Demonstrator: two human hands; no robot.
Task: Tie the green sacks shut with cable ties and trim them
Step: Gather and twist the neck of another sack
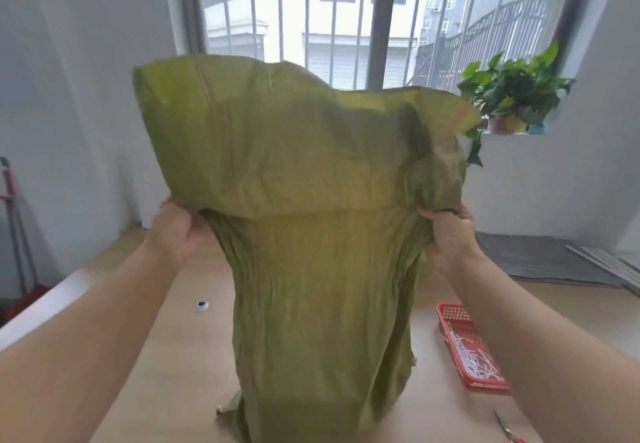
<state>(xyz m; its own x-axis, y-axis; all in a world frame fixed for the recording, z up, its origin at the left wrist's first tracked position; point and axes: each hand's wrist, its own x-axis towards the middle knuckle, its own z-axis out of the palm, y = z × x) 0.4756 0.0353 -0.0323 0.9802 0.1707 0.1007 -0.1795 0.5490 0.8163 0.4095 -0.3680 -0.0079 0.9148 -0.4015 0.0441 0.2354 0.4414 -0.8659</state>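
Left hand (pixel 180 231) and right hand (pixel 446 234) each clench the sack (pixel 311 286) neck; it stands mid-table (pixel 180 356). Gathering step, likely. Next: bunch the neck one-handed and take a tie (pixel 474 356) from the basket (pixel 446 314) near the right edge.

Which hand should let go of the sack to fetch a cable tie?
Probably right. The red plastic basket of white cable ties lies nearest the right hand; the left hand, far from it, can hold the green woven sack.
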